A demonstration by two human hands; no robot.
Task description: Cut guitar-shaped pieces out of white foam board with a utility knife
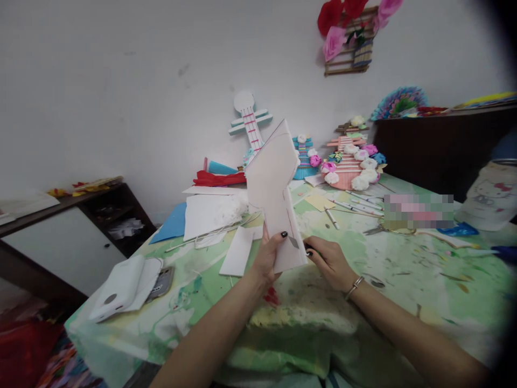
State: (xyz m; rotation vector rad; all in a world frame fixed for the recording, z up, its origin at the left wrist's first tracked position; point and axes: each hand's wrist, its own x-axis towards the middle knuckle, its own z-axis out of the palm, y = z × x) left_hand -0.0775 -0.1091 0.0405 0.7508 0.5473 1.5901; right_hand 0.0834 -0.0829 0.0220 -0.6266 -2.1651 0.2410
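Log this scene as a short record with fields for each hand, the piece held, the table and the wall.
Left hand: holds white board, thumb on its face
Right hand: at the board's lower right edge; grip unclear
Board markings: thin dark lines
Table: blue sheet, phone, pens
Wall: wooden rack with red and pink flowers

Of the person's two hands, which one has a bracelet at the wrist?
The right hand, at the right edge of the white board: a bracelet circles its wrist. The left hand, holding the board's lower part, shows a bare wrist.
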